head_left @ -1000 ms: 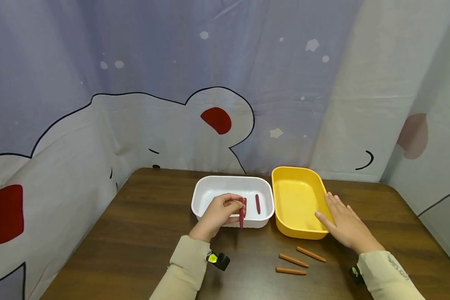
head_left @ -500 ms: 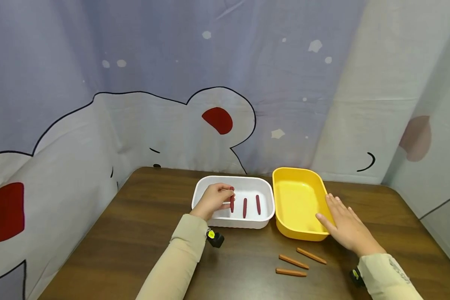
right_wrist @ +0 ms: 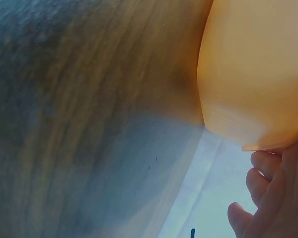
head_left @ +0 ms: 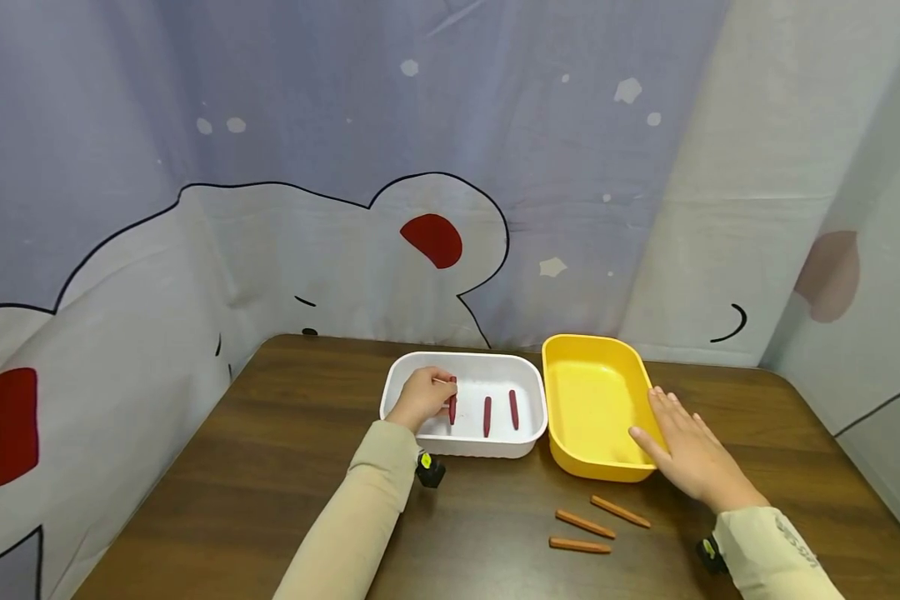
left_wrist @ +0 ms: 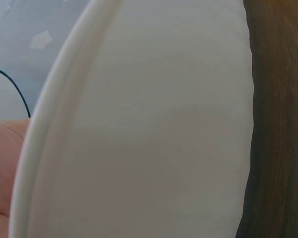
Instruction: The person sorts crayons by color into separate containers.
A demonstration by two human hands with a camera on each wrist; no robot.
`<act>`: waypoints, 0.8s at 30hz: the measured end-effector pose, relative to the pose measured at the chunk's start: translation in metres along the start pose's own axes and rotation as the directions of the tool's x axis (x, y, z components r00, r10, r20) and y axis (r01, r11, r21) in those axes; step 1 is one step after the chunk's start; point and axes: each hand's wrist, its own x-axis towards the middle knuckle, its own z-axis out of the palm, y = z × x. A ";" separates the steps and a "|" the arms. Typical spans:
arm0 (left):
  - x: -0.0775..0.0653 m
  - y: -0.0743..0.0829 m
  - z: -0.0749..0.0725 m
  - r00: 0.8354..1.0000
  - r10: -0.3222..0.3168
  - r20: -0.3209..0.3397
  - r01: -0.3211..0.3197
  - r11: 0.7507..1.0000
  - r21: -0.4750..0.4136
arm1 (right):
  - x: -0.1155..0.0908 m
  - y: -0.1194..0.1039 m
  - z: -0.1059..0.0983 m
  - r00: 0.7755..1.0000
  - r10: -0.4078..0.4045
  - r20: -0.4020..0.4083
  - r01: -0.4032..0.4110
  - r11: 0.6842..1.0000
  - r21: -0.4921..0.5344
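Over the left part of the white tray, my left hand pinches a dark red crayon, held upright. Whether its tip touches the tray floor I cannot tell. Two more red crayons, a middle crayon and a right crayon, lie apart in the tray. In the left wrist view the tray's outer wall hides most of the hand. My right hand rests with straight fingers against the right rim of the yellow tray; the right wrist view shows its fingers at the rim.
Three orange-brown crayons, a top one, a middle one and a bottom one, lie on the brown wooden table in front of the yellow tray. A printed curtain hangs behind the table.
My left hand has moved left and back with the red crayon, from the white tray's front rim to over its left part. The right hand stays at the yellow tray.
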 end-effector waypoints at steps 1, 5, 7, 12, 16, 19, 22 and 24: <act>0.001 -0.001 0.000 1.000 -0.002 -0.003 0.003 1.000 0.016 | 0.000 0.000 0.000 1.000 0.001 0.001 -0.001 1.000 0.001; 0.002 -0.001 -0.001 1.000 -0.005 -0.012 0.006 0.998 0.069 | -0.001 -0.002 -0.001 1.000 0.005 0.002 -0.005 1.000 -0.007; 0.003 -0.001 -0.001 1.000 -0.016 -0.018 0.018 0.996 0.089 | -0.001 -0.002 -0.001 1.000 0.007 0.003 -0.007 1.000 -0.010; 0.003 -0.002 -0.001 0.999 -0.030 -0.031 0.034 0.989 0.146 | 0.000 -0.002 -0.001 1.000 0.009 0.008 -0.009 1.000 -0.015; 0.002 -0.003 -0.001 0.999 -0.023 -0.033 0.028 0.983 0.181 | 0.000 -0.002 -0.001 1.000 0.011 0.006 -0.011 1.000 -0.022; 0.002 -0.004 -0.002 0.999 -0.028 -0.034 0.035 0.979 0.199 | 0.000 -0.002 -0.001 1.000 0.012 0.006 -0.012 1.000 -0.024; 0.000 -0.003 -0.003 0.999 -0.006 -0.044 0.017 0.967 0.255 | 0.000 -0.003 -0.001 1.000 0.013 0.010 -0.013 1.000 -0.024; -0.002 -0.001 -0.003 0.999 0.023 -0.050 -0.006 0.953 0.303 | -0.001 -0.003 -0.002 1.000 0.014 0.011 -0.013 1.000 -0.027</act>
